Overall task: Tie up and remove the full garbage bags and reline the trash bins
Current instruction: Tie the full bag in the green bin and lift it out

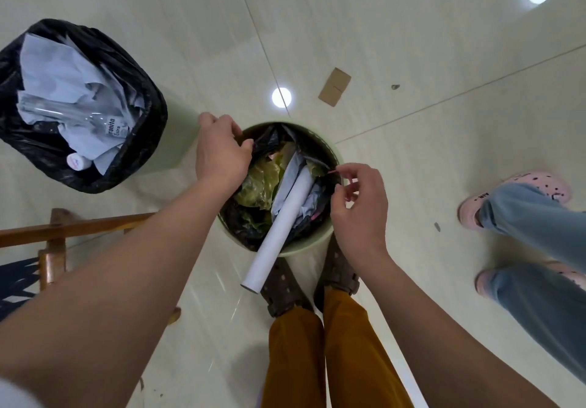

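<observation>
A pale green round bin [312, 247] stands on the floor just in front of my feet, lined with a black garbage bag [269, 143]. Yellow-green wrappers, grey paper and a long white cardboard tube [279, 233] fill it; the tube sticks out over the near rim. My left hand [220, 154] pinches the black bag's edge at the bin's left rim. At the right rim my right hand [360, 203] pinches the bag's edge there, by a thin pink strip. A second bin [79, 106] at the left, covered by a black bag, holds crumpled paper and a clear bottle.
A wooden chair frame [54, 233] stands at the lower left. Another person's legs in jeans and pink shoes [520, 198] stand at the right. A piece of cardboard [334, 87] lies on the tiled floor beyond the green bin.
</observation>
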